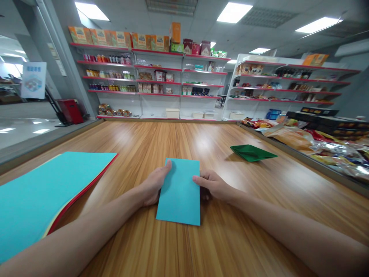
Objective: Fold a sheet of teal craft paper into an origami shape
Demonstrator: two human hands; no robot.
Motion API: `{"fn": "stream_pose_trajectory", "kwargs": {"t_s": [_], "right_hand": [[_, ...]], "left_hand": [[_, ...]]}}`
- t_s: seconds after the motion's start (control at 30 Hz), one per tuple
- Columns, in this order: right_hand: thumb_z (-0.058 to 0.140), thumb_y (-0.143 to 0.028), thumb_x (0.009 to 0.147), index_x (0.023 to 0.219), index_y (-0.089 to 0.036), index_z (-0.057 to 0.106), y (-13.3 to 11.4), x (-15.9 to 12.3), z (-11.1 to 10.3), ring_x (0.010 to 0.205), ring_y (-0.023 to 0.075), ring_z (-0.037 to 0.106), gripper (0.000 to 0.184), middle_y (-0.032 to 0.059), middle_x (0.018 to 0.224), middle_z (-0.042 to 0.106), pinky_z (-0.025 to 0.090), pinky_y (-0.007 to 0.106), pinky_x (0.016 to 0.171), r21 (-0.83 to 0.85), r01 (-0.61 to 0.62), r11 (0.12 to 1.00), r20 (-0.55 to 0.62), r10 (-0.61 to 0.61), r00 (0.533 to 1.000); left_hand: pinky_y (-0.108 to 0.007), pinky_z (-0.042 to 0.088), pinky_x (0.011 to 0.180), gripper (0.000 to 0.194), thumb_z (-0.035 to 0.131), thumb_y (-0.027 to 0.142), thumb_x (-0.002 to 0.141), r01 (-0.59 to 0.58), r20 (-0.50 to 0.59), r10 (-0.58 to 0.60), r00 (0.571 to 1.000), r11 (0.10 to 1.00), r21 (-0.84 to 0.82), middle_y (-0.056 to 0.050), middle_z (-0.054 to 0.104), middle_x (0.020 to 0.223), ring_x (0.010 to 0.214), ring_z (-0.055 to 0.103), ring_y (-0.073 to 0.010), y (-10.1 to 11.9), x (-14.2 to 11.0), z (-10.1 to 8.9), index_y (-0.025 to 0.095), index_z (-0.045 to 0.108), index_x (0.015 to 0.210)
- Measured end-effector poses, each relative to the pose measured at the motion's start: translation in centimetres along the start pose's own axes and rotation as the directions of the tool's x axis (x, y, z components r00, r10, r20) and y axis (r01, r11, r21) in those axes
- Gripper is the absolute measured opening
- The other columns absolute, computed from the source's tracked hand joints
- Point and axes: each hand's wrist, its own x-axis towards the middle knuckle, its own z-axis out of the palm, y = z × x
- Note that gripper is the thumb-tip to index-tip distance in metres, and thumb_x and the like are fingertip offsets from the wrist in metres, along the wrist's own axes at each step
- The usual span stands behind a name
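A light-blue rectangle of paper (182, 196), apparently folded, is held between my two hands above the wooden table. My left hand (155, 185) grips its left edge, the thumb lying on the face near the upper left corner. On the opposite edge, my right hand (211, 184) pinches the paper with its thumb on top; the fingers behind are partly hidden. To the right and farther off rests a folded green paper shape (252, 153) with pointed ends. A stack of large coloured sheets (57, 188), blue uppermost with cream and red beneath, lies at the left.
The wood-grain table (138, 142) has a raised edge. Packaged snacks (311, 144) and black boxes (331, 122) are piled beyond its right edge. Stocked shelves (158, 69) stand behind. A red box-like object (70, 111) and a sign (34, 80) are at the far left.
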Motion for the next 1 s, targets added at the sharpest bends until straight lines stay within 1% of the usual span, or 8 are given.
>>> {"fn": "stream_pose_trajectory", "kwargs": {"t_s": [0.13, 0.3, 0.37, 0.47, 0.57, 0.73, 0.9, 1.0], "right_hand": [[0.055, -0.060, 0.079, 0.051, -0.015, 0.048, -0.3, -0.5, 0.0, 0.036, 0.0063, 0.042, 0.053, -0.0026, 0.041, 0.045, 0.026, 0.018, 0.034, -0.088, 0.018, 0.996, 0.078, -0.011, 0.997], [0.055, -0.062, 0.078, 0.052, -0.014, 0.051, -0.8, -0.7, -0.1, 0.038, 0.0062, 0.042, 0.055, -0.0017, 0.043, 0.048, 0.027, 0.018, 0.036, -0.097, 0.055, 0.994, 0.139, -0.042, 0.989], [0.055, -0.063, 0.078, 0.053, -0.014, 0.052, -0.9, -0.6, 0.0, 0.038, 0.0063, 0.044, 0.055, -0.0014, 0.044, 0.049, 0.028, 0.018, 0.035, -0.072, 0.057, 0.996, 0.126, -0.048, 0.991], [0.054, -0.065, 0.078, 0.053, -0.015, 0.050, -0.5, -0.3, 0.0, 0.035, 0.0070, 0.044, 0.056, -0.0019, 0.042, 0.048, 0.029, 0.018, 0.032, 0.009, 0.021, 1.000, 0.023, -0.022, 0.999], [0.054, -0.064, 0.078, 0.051, -0.016, 0.046, 0.0, 0.1, -0.1, 0.032, 0.0071, 0.041, 0.055, -0.0036, 0.039, 0.044, 0.027, 0.018, 0.030, 0.115, 0.001, 0.993, -0.084, 0.008, 0.996], [0.056, -0.060, 0.079, 0.051, -0.016, 0.046, 0.4, 0.3, -0.3, 0.033, 0.0070, 0.039, 0.053, -0.0040, 0.040, 0.043, 0.027, 0.019, 0.031, 0.184, -0.012, 0.983, -0.061, 0.024, 0.998], [0.058, -0.055, 0.081, 0.054, -0.015, 0.049, 0.2, 0.4, -0.2, 0.038, 0.0081, 0.041, 0.049, -0.0035, 0.045, 0.046, 0.030, 0.021, 0.038, 0.229, 0.009, 0.973, -0.119, 0.019, 0.993], [0.059, -0.055, 0.080, 0.052, -0.014, 0.048, 0.0, 0.4, -0.2, 0.039, 0.0072, 0.038, 0.050, -0.0035, 0.045, 0.045, 0.028, 0.022, 0.041, 0.237, 0.000, 0.972, -0.110, 0.027, 0.994]], "left_hand": [[-0.031, 0.054, 0.058, 0.035, 0.059, 0.045, 0.085, -0.075, -0.154, 0.081, 0.985, 0.996, 0.047, -0.009, 0.068, 0.066, 0.056, 0.065, -0.0195, 0.0, 0.1, 0.2, 0.011, 0.061, 0.081], [-0.025, 0.044, 0.043, 0.037, 0.067, 0.047, 0.075, -0.100, -0.261, 0.133, 0.956, 0.986, 0.137, 0.000, 0.057, 0.050, 0.042, 0.054, -0.0146, 0.0, 0.2, 0.1, 0.013, 0.056, 0.067], [-0.024, 0.042, 0.042, 0.041, 0.069, 0.051, 0.071, -0.115, -0.260, 0.151, 0.954, 0.982, 0.151, 0.001, 0.055, 0.048, 0.041, 0.052, -0.0137, -0.1, 0.1, 0.1, 0.014, 0.055, 0.064], [-0.022, 0.038, 0.041, 0.046, 0.067, 0.055, 0.071, -0.145, -0.175, 0.181, 0.968, 0.970, 0.197, 0.001, 0.054, 0.047, 0.039, 0.050, -0.0116, -0.4, 0.1, 0.0, 0.013, 0.054, 0.059], [-0.020, 0.030, 0.037, 0.050, 0.066, 0.058, 0.071, -0.186, -0.091, 0.217, 0.972, 0.944, 0.271, 0.002, 0.050, 0.045, 0.036, 0.043, -0.0084, -0.8, 0.2, -0.2, 0.014, 0.051, 0.054], [-0.020, 0.032, 0.042, 0.041, 0.069, 0.050, 0.072, -0.204, 0.016, 0.206, 0.978, 0.948, 0.243, 0.001, 0.053, 0.051, 0.041, 0.044, -0.0079, -0.9, 0.3, -0.3, 0.012, 0.056, 0.063], [-0.020, 0.025, 0.041, 0.039, 0.074, 0.039, 0.066, -0.227, 0.157, 0.194, 0.968, 0.946, 0.230, 0.005, 0.040, 0.046, 0.041, 0.034, -0.0058, -0.5, -0.2, -0.3, 0.014, 0.049, 0.051], [-0.021, 0.022, 0.041, 0.037, 0.075, 0.037, 0.065, -0.222, 0.229, 0.164, 0.959, 0.940, 0.258, 0.004, 0.042, 0.047, 0.041, 0.034, -0.0065, -0.4, -0.4, -0.4, 0.013, 0.051, 0.051]]}}
